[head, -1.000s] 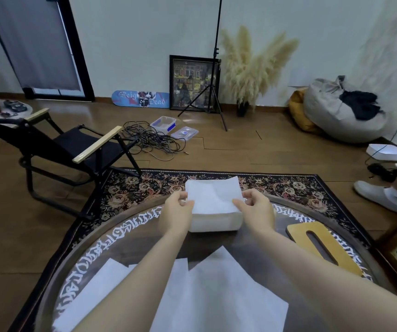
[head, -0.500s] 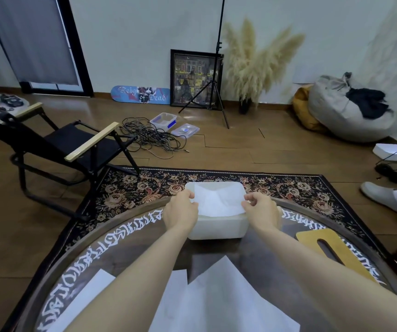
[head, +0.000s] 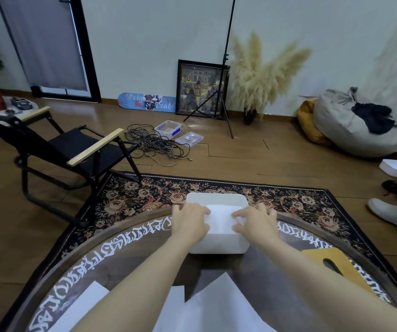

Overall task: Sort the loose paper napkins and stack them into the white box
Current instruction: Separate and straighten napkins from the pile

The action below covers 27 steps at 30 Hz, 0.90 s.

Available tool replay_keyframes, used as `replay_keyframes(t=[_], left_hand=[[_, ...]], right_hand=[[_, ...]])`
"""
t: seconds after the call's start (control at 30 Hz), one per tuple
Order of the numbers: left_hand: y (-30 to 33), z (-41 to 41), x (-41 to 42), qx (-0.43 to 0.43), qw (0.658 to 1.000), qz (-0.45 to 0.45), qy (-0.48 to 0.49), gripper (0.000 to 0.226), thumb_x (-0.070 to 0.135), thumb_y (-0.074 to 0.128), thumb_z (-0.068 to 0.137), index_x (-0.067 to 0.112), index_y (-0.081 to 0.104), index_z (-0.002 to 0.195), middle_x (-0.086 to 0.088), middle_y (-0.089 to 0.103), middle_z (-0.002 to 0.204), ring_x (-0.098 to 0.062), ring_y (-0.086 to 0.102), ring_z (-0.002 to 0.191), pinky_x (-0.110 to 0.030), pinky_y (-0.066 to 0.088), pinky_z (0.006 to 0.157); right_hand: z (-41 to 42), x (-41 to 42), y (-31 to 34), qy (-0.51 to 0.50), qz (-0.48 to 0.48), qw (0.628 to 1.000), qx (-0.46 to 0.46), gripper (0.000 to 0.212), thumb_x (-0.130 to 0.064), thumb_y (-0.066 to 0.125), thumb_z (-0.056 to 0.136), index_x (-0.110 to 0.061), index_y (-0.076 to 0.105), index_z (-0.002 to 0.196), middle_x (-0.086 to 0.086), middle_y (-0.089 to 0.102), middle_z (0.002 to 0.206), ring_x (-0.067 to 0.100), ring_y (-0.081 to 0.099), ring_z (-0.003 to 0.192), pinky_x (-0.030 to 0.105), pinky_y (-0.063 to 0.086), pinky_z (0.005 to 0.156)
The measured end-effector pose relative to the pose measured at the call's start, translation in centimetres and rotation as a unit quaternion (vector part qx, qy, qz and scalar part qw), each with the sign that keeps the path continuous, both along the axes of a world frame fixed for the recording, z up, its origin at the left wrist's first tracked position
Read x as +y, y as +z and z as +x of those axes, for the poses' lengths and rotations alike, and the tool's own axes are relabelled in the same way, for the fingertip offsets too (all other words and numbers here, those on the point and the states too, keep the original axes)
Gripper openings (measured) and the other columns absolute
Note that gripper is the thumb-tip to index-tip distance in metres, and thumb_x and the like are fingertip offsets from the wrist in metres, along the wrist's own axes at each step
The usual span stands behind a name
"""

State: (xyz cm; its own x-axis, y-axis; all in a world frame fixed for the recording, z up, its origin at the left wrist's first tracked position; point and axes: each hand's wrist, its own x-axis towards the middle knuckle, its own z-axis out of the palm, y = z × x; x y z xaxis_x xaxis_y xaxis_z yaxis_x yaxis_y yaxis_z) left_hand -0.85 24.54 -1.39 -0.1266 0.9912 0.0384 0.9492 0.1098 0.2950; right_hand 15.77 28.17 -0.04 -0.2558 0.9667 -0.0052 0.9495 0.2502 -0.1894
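While both hands reach into the box (head: 216, 243), a napkin (head: 221, 218) lies under their fingertips. Left hand (head: 189, 222) and right hand (head: 256, 224) press it with straight, flat fingers.

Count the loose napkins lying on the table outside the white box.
3 in view: one near the left forearm, one between the forearms, one large in front. The arms and frame edge may hide more.
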Motion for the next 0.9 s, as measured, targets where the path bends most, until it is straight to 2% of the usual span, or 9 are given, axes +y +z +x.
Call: replay_keyframes(t=[0.13,0.33,0.5,0.63,0.73,0.8,0.9], left_hand=[[0.1,-0.1,1.0,0.006,0.998,-0.053,-0.015,0.036,0.022,0.056,0.089,0.034,0.061,0.123,0.007,0.059,0.127,-0.016,0.043,0.124,-0.039,0.026,0.100],[0.4,0.1,1.6,-0.007,0.995,-0.094,-0.027,0.035,0.017,0.055,0.091,0.031,0.062,0.122,-0.001,0.056,0.129,-0.022,0.039,0.127,-0.039,0.030,0.100],[0.6,-0.2,1.2,-0.036,0.993,-0.108,-0.034,0.037,0.020,0.054,0.092,0.030,0.059,0.127,-0.005,0.052,0.132,-0.024,0.041,0.127,-0.038,0.035,0.100],[0.7,-0.5,0.7,-0.070,0.994,-0.083,-0.029,0.039,0.021,0.053,0.090,0.031,0.058,0.128,-0.001,0.051,0.137,-0.023,0.047,0.125,-0.036,0.041,0.097],[0.8,-0.4,-0.3,-0.083,0.994,-0.057,-0.034,0.039,0.020,0.051,0.092,0.026,0.055,0.131,0.000,0.048,0.138,-0.022,0.045,0.127,-0.037,0.042,0.098],[1.1,-0.5,-1.0,-0.081,0.995,-0.035,-0.034,0.040,0.020,0.050,0.094,0.025,0.052,0.133,-0.001,0.046,0.138,-0.022,0.044,0.128,-0.037,0.041,0.098],[1.9,-0.5,-2.3,-0.076,0.996,-0.011,-0.033,0.042,0.021,0.049,0.094,0.025,0.049,0.136,0.000,0.044,0.139,-0.021,0.042,0.129,-0.037,0.038,0.100]], right_hand=[[-0.3,0.7,0.1,-0.028,-0.068,0.997,0.031,0.035,-0.034,0.066,0.086,-0.037,0.062,0.121,0.001,0.056,0.129,0.020,0.029,0.133,0.038,0.019,0.102],[-0.8,1.9,-1.4,-0.052,-0.093,0.994,0.029,0.028,-0.031,0.069,0.084,-0.037,0.066,0.111,-0.010,0.066,0.118,0.014,0.046,0.123,0.039,0.022,0.100],[-0.6,1.9,-1.1,-0.053,-0.112,0.991,0.054,0.034,-0.028,0.070,0.083,-0.036,0.066,0.115,-0.008,0.063,0.125,0.016,0.049,0.125,0.039,0.030,0.108],[-0.3,1.4,-0.6,-0.050,-0.108,0.990,0.073,0.034,-0.027,0.066,0.084,-0.035,0.064,0.116,-0.002,0.061,0.127,0.020,0.050,0.123,0.034,0.035,0.102],[-0.4,0.7,-0.2,-0.061,-0.107,0.987,0.098,0.035,-0.028,0.061,0.085,-0.038,0.062,0.118,0.007,0.051,0.130,0.027,0.048,0.122,0.035,0.037,0.103],[-0.5,0.0,0.0,-0.058,-0.108,0.987,0.106,0.036,-0.030,0.060,0.087,-0.038,0.060,0.123,0.011,0.043,0.132,0.032,0.044,0.123,0.035,0.035,0.105],[-0.5,-1.1,0.6,-0.042,-0.087,0.991,0.097,0.037,-0.035,0.058,0.090,-0.036,0.057,0.127,0.011,0.043,0.135,0.031,0.033,0.130,0.034,0.026,0.105]])
